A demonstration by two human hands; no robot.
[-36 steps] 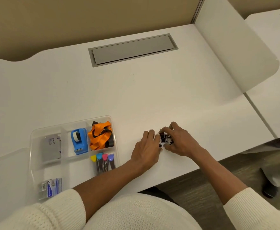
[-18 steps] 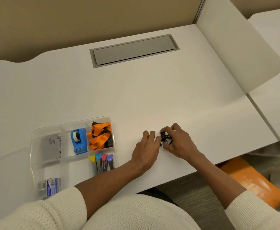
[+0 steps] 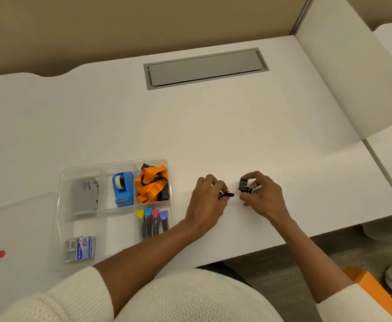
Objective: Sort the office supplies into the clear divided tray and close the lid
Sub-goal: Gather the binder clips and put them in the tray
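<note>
Tray point(image 3: 170, 182) sits left of my hands on desk point(image 3: 213, 131), lid point(image 3: 16, 228) further left. Binder clips: one point(image 3: 227, 194) in my left hand point(image 3: 207, 201), others point(image 3: 245, 185) in my right hand point(image 3: 263, 197), just apart.

The white bench point(image 3: 236, 126) carries a clear divided tray point(image 3: 61, 196) near its front left edge. Just left of the tray, its clear lid point(image 3: 20, 228) lies flat, marked with a red dot. A grey rectangular hatch point(image 3: 205, 68) sits flush in the bench's far side. Both hands rest on the bench right of the tray.
</note>
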